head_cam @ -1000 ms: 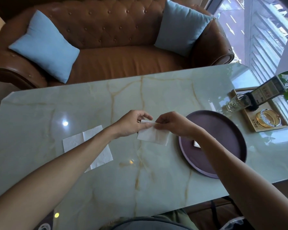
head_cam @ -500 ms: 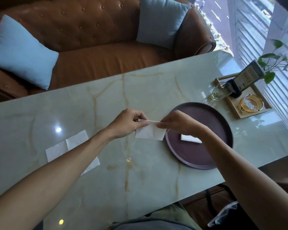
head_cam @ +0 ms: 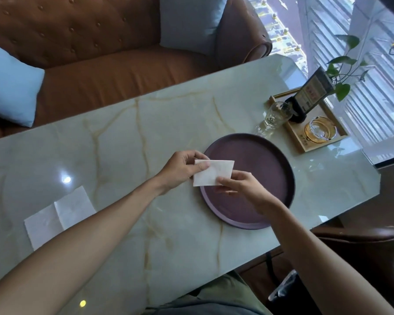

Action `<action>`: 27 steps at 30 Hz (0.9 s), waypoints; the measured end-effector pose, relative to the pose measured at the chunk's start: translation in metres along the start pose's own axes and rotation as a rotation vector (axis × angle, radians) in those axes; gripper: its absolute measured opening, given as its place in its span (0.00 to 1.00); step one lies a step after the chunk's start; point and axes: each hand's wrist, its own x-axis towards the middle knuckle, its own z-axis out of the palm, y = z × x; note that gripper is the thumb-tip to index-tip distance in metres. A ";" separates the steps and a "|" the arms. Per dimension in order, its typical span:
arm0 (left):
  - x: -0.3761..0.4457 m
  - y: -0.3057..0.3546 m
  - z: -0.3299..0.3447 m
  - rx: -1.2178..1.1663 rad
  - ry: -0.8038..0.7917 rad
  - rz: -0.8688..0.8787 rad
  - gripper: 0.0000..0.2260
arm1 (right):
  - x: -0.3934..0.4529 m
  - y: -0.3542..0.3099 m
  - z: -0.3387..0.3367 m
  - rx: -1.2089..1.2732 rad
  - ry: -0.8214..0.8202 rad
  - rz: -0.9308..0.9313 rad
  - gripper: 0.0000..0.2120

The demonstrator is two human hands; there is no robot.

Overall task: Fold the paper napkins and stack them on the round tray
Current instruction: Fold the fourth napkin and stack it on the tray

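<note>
A small folded white napkin (head_cam: pixel 214 172) is held in the air over the left rim of the round purple tray (head_cam: pixel 266 169). My left hand (head_cam: pixel 180 170) pinches its left edge with thumb on top. My right hand (head_cam: pixel 241 186) grips its lower right corner from below, above the tray. An unfolded white napkin (head_cam: pixel 55 220) lies flat on the marble table at the left, partly covered by my left forearm. The napkin seen on the tray before is hidden behind my right hand.
A wooden tray (head_cam: pixel 314 142) at the table's right end holds a gold-rimmed glass ashtray (head_cam: pixel 319 132), a card stand (head_cam: pixel 309 96) and a plant. A clear glass (head_cam: pixel 274 119) stands just behind the purple tray. A brown sofa (head_cam: pixel 114 64) with blue cushions runs behind the table.
Both hands have carried the folded napkin to the right, from over the bare table to over the tray's left rim. My right hand now holds it from below.
</note>
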 end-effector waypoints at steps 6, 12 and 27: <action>0.034 -0.064 0.055 -0.223 0.075 -0.350 0.11 | 0.009 0.043 -0.021 0.124 0.239 0.149 0.05; 0.064 -0.095 0.097 -0.012 0.157 -0.417 0.04 | 0.029 0.075 -0.053 0.118 0.372 0.255 0.10; 0.101 -0.105 0.115 0.425 0.284 -0.349 0.05 | 0.063 0.098 -0.081 -0.310 0.492 0.371 0.20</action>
